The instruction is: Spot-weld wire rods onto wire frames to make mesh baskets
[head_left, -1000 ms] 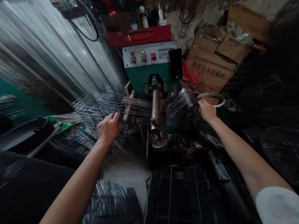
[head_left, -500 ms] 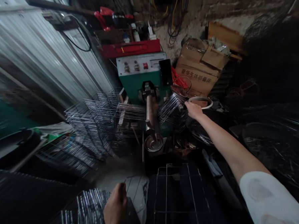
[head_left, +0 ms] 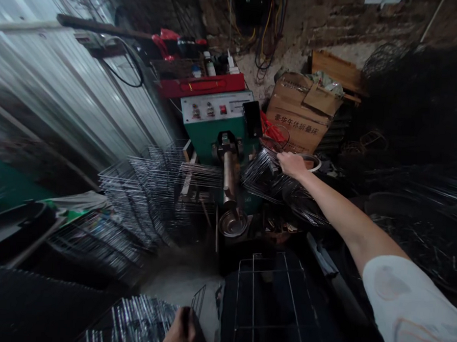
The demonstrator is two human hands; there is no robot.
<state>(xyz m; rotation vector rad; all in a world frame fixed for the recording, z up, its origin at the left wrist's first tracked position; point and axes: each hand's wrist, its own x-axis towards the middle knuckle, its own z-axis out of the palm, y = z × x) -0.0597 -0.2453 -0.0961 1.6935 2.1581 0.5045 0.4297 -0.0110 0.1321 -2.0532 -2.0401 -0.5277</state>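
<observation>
My left hand (head_left: 182, 330) is closed at the bottom of the view, with the thin prongs of a bent wire piece (head_left: 199, 298) showing just beyond its thumb. Beside it lies a pile of shiny metal wire pieces (head_left: 140, 317). My right hand (head_left: 292, 164) reaches out to a bundle of bent wires (head_left: 260, 168), its fingers curled at the bundle's upper right end; the fingertips are partly hidden. Between the hands stands a green machine (head_left: 203, 131) with a metal arm (head_left: 229, 176) above a round metal cup (head_left: 233, 224). A wire rack (head_left: 268, 327) lies across my lap.
Stacked wire racks (head_left: 147, 187) stand left of the machine. A cardboard box (head_left: 298, 116) leans at the back right, with a white-rimmed round container (head_left: 316, 163) before it. A phone (head_left: 251, 118) rests against the machine's panel. A red tray (head_left: 206, 85) sits on top.
My left hand has moved down, and the wire piece by it has shifted and turned. My right hand stays at the wire bundle, slightly lower and further left. The view has tilted up a little.
</observation>
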